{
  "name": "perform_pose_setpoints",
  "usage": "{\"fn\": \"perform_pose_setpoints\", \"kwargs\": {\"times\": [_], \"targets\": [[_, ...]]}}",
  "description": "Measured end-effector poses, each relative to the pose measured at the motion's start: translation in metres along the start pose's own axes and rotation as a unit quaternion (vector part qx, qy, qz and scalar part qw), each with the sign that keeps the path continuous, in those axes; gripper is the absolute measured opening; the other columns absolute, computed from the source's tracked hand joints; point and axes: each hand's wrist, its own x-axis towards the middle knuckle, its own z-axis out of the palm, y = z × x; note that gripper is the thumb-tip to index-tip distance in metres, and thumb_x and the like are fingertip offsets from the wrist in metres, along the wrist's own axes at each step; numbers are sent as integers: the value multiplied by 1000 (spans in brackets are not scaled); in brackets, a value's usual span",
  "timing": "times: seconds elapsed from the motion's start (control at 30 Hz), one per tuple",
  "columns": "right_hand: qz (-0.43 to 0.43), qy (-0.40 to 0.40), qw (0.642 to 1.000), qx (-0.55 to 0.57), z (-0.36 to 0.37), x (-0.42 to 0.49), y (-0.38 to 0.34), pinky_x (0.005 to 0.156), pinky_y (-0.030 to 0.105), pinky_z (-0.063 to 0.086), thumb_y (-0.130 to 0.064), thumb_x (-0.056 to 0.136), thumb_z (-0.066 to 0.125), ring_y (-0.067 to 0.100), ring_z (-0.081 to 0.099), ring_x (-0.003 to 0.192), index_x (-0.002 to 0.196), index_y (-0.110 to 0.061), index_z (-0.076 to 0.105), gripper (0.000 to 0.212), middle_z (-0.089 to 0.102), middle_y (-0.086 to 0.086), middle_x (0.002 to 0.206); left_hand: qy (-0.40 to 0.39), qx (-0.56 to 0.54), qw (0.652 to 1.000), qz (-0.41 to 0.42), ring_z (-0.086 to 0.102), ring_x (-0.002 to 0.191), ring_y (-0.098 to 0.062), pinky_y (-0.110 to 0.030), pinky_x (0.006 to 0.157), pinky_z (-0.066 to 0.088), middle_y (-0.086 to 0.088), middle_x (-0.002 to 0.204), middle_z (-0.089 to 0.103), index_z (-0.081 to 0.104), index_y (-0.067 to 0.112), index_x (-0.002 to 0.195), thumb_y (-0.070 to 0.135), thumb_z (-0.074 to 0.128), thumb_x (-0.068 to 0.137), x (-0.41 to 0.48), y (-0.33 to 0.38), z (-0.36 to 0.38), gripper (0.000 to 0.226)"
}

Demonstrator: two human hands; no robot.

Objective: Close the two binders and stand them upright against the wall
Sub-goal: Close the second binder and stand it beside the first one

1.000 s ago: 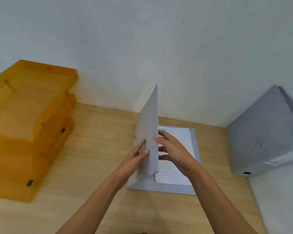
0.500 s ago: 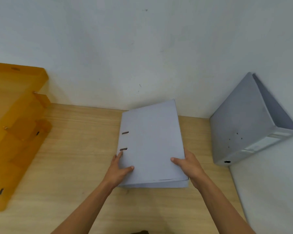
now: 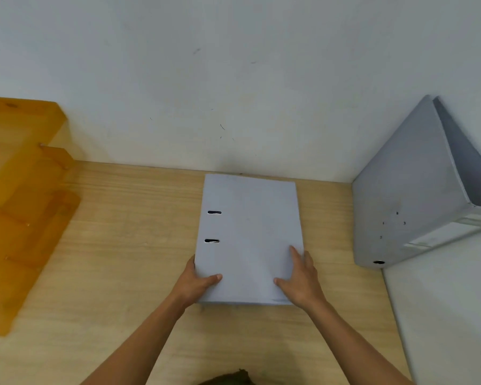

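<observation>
Two grey binders in view. Nearer binder [image 3: 250, 234] lying flat and closed on the wooden desk [image 3: 128, 245], cover up, far edge close to the back wall [image 3: 233, 79], spine side to the left with two dark slots near that edge. Left hand [image 3: 196, 282] clamped on the near left corner, thumb on top of the cover, fingers tucked down the spine side and mostly hidden. Right hand [image 3: 300, 276] pressed on the near right corner of the same cover, fingers spread and flat on top, thumb pointing inward; hard to say whether any fingertip curls under the right edge. Both forearms reaching in from the bottom of the view, well apart at the elbows, converging on the binder. Second binder [image 3: 408, 195] off to the right, closed, standing on the desk in the corner and leaning tilted against the right-hand wall [image 3: 450, 315], spine with its label and dark finger hole facing down and forward, a few small rivets visible on the broad face. Clear gap of bare desk between the two binders. Far left: stack of translucent orange letter trays [image 3: 22, 207] on the desk, stepped in tiers, blurred toward the edge, well apart from the flat binder.
</observation>
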Motion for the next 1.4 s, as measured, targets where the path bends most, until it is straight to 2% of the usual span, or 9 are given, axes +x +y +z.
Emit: {"fn": "perform_pose_setpoints", "kwargs": {"times": [0.27, 0.5, 0.67, 0.77, 0.87, 1.07, 1.23, 1.3, 1.4], "targets": [[-104, -93, 987, -79, 13, 19, -46, 121, 64, 6, -47, 88, 66, 33, -16, 157, 162, -38, 4, 97, -21, -2, 170, 67, -8, 998, -11, 65, 107, -25, -32, 87, 47, -5, 126, 66, 54, 9, 137, 34, 66, 92, 12, 17, 10, 52], [-75, -131, 986, -65, 31, 13, -37, 120, 67, 18, -39, 87, 70, 32, -15, 157, 162, -35, 2, 102, -20, -4, 170, 63, -2, 998, -12, 61, 102, -23, -30, 84, 45, -9, 126, 63, 48, 6, 142, 13, 73, 88, 14, 16, 14, 60], [-66, -147, 987, -18, 26, 14, -40, 123, 61, 15, -44, 85, 70, 32, -14, 157, 162, -33, 6, 101, -15, -2, 171, 55, -69, 991, -96, 70, 92, -20, -34, 76, 53, -6, 114, 74, 67, 18, 111, 41, 75, 82, 14, 23, 9, 37], [-44, -135, 990, 20, 18, 13, -46, 124, 59, 13, -48, 86, 69, 34, -14, 157, 162, -28, 6, 101, -13, 3, 171, 7, -183, 962, -203, 63, 86, -23, -35, 71, 48, -9, 102, 69, 64, 13, 115, 65, 55, 86, 15, 31, 1, 60], [-31, -133, 986, 93, 6, 6, -54, 125, 56, 8, -54, 90, 62, 31, -15, 157, 162, -24, 4, 98, -13, 6, 171, -72, -220, 959, -165, 68, 77, -22, -32, 65, 50, -4, 87, 74, 67, 13, 129, 70, 46, 88, 8, 37, 6, 73], [-27, -199, 971, 128, -28, -9, -76, 126, 53, 0, -76, 88, 42, 29, -17, 157, 162, -26, -13, 104, -20, 5, 170, -230, -329, 908, -122, 63, 125, -35, -49, 101, 50, -18, 135, 66, 64, 13, 134, 60, 51, 94, -12, 70, 17, 63], [-40, -181, 965, 183, -52, -16, -87, 127, 52, 4, -93, 74, 30, 19, -7, 159, 161, -29, -14, 117, -10, -4, 172, -288, -244, 926, -26, 63, 125, -32, -48, 105, 50, -14, 135, 66, 54, 14, 142, 37, 64, 93, -23, 100, 16, 55], [-66, -173, 947, 262, -61, -18, -86, 126, 49, 16, -99, 64, 34, 13, 14, 157, 162, -37, -5, 122, 10, -11, 171, -299, -183, 936, 25, 68, 117, -29, -47, 99, 55, -11, 130, 70, 54, 17, 139, 29, 68, 90, -31, 116, 17, 52], [-134, -170, 927, 306, -82, -33, -88, 117, 41, 39, -86, 75, 51, 8, 50, 137, 157, -42, 17, 99, 47, -14, 152, -294, -125, 944, 84, 69, 117, -26, -48, 95, 57, -5, 128, 71, 53, 25, 136, 23, 74, 86, -42, 130, 23, 54]]}}
